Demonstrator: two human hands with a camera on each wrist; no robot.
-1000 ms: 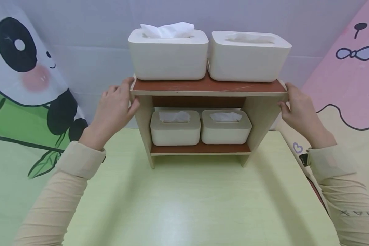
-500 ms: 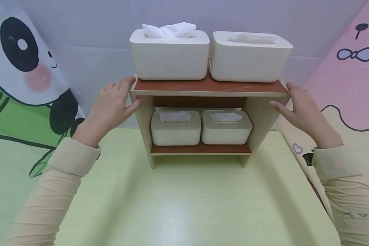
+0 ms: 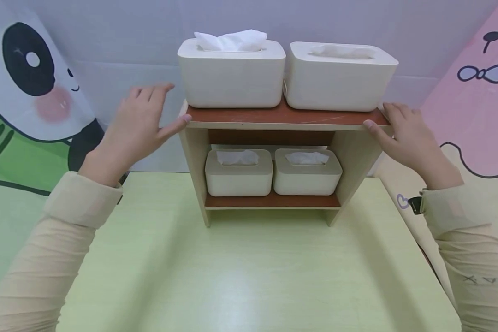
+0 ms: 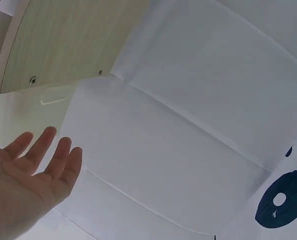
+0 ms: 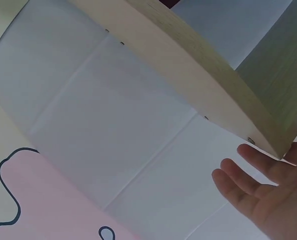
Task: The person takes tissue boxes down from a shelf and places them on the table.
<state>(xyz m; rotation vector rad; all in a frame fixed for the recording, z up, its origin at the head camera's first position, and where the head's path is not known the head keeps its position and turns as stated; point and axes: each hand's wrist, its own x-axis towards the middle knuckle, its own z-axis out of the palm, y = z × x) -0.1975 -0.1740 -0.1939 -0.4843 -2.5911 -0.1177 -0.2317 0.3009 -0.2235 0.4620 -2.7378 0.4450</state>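
Beige wood-panel shelf unit with 2 red-brown boards stands upright on the pale yellow-green surface, toward the far side. 4 tissue boxes on it, 2 per level.

Top board: off-white rounded rectangular tissue box, left, white tissue poking up; off-white rounded rectangular tissue box, right, tissue lying low in its slot. Narrow gap between them.

Lower board: cream rounded tissue box, left, just beside cream rounded tissue box, right. White tissue in both slots.

Left hand: fingers extended, grips nothing. Beside the unit's top left corner; thumb tip overlaps that corner in the head view, while the left wrist view shows the fingers apart from the side panel.

Right hand: fingers extended, thumb spread, no grip visible. At the top right corner; can't confirm contact.

Both arms in beige sleeves. Pale grey-lavender sheet behind, panda print at image left, pink cartoon print at image right.
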